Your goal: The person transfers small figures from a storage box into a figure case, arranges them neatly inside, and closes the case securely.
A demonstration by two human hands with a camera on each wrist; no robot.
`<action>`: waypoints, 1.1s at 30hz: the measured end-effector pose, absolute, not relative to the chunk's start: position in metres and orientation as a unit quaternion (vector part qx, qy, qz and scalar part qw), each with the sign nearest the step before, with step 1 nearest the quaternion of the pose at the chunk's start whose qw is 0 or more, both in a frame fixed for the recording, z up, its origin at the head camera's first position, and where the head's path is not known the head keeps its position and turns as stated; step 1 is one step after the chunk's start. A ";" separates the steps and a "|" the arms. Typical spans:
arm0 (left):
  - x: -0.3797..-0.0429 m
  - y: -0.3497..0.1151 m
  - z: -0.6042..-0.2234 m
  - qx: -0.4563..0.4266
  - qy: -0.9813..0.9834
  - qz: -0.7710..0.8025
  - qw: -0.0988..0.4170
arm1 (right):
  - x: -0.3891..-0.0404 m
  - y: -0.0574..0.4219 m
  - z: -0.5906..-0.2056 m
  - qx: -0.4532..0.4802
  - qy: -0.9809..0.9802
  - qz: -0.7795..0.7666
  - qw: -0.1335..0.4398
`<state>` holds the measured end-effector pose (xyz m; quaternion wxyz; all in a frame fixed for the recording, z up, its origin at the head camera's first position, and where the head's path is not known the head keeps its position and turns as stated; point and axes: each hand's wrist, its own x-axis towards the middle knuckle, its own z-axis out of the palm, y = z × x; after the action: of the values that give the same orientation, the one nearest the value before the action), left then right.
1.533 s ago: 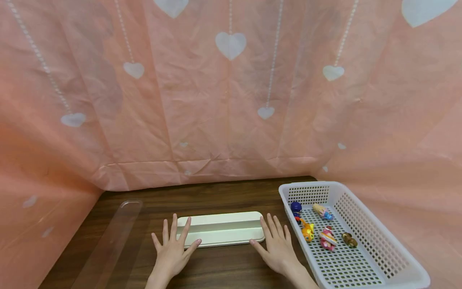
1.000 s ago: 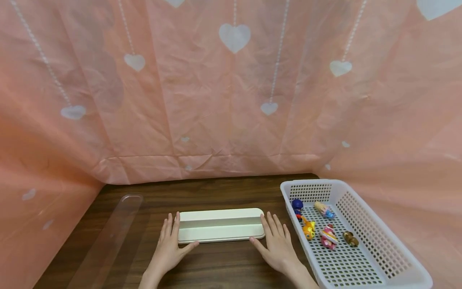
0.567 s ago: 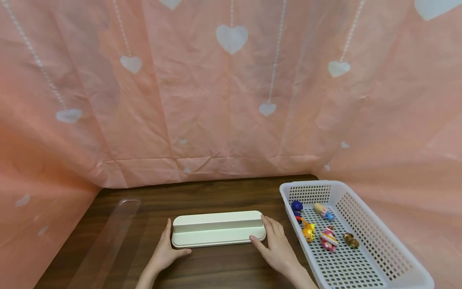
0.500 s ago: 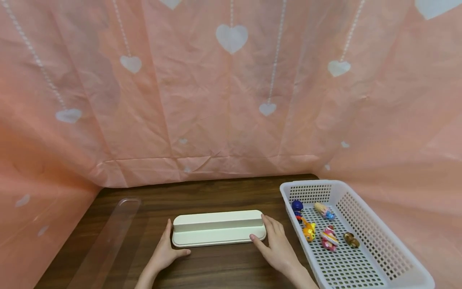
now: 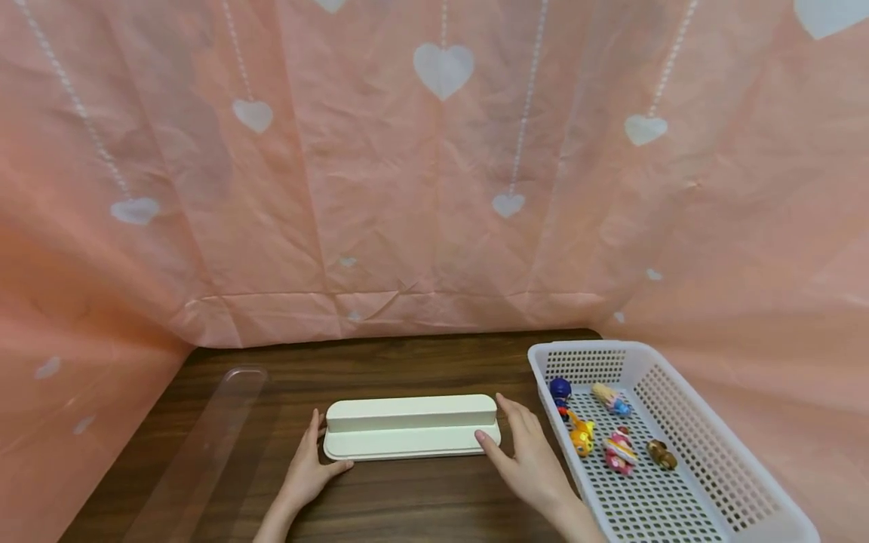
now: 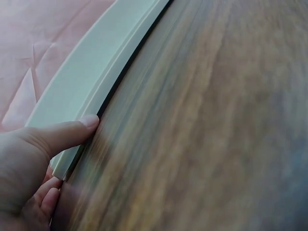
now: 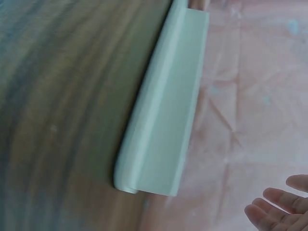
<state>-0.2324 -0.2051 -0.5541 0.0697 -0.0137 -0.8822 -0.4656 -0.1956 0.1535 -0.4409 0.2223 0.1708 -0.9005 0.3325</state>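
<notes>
A long cream-white stepped display base with rounded ends lies on the dark wood table, its raised step along the back. My left hand grips its left end. In the left wrist view the thumb presses the front edge, and the other fingers bend around the end, partly hidden. Past the right end is my right hand, fingers spread and holding nothing. The right wrist view shows that hand's fingertips apart from the base.
A white perforated basket on the right contains several small toy figures, among them an orange one and a pink one. A clear plastic cover lies at the left. Pink heart-patterned cloth surrounds the table.
My left hand's spread fingers came off the base's top, moved left and closed around its left end. The right hand has just lifted away to the right from its end.
</notes>
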 end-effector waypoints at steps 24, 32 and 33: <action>-0.234 -0.205 -0.549 -0.003 -0.892 -0.449 0.053 | -0.197 0.206 -0.343 0.195 -0.892 0.298 0.279; -0.232 -0.207 -0.549 0.001 -0.897 -0.440 0.050 | -0.236 0.245 -0.341 0.301 -0.848 0.294 0.323; -0.232 -0.207 -0.549 0.002 -0.897 -0.440 0.050 | -0.245 0.250 -0.343 0.321 -0.836 0.293 0.334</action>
<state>-0.2317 -0.2074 -0.5489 0.0502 0.0017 -0.8966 -0.4399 -0.2445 0.2504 -0.3430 0.3343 0.3210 -0.8363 0.2930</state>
